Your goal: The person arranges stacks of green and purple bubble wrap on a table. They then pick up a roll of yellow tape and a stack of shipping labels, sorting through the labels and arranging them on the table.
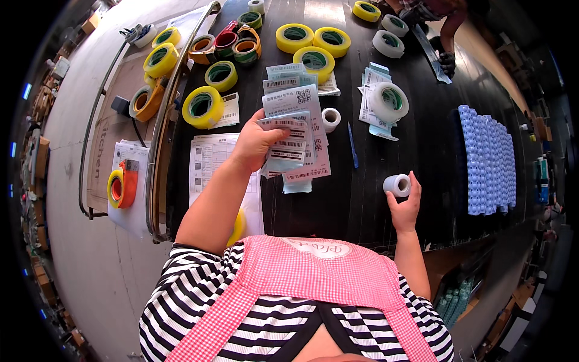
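My left hand [254, 143] is closed on a fanned bunch of barcode labels [292, 148], with the thumb lying across the top sheets. Some of the labels are white and others pale blue. At the right, my right hand [406, 210] grips a small white roll [396, 184] between thumb and fingers over the black table. Another small white roll [330, 119] stands just right of the labels. A blue pen [353, 146] lies between the two hands. Under my left forearm is a printed sheet [208, 160] with a list on it.
Several yellow tape rolls [202, 107] and red tape dispensers [227, 40] stand at the far left. A clear tape roll [388, 102] sits on labels. Stacked blue-white rolls [488, 160] fill the right. At the far right, a co-worker's gloved hand [446, 63] touches a flat strip. A metal-railed cart [158, 151] adjoins the table.
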